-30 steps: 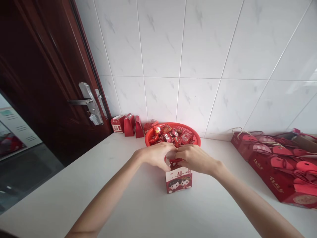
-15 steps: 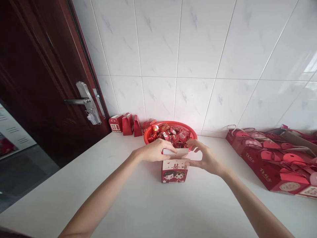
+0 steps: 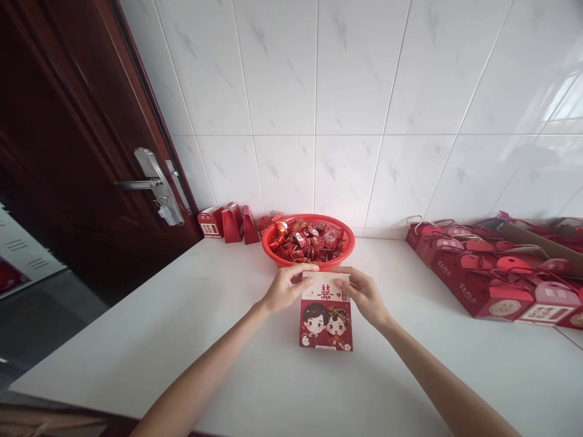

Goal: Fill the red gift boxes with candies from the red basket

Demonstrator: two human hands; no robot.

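Note:
A small red and white gift box with two cartoon faces on its front is on the white table, its printed front turned up toward me. My left hand pinches the upper left of its white top, thumb on the front panel. At the upper right, my right hand grips the same top, its thumb also on the front. The fingers behind the box are partly hidden. Just beyond the hands is a red plastic basket holding several red-wrapped candies.
Several small red boxes stand by the wall at the back left. Many red boxes with cord handles are grouped on the right of the white table. A dark wooden door with a metal handle is at the left.
Both hands have closed on the box top, whose flaps stood apart before. The box front now tilts up more and looks taller. The view has shifted slightly.

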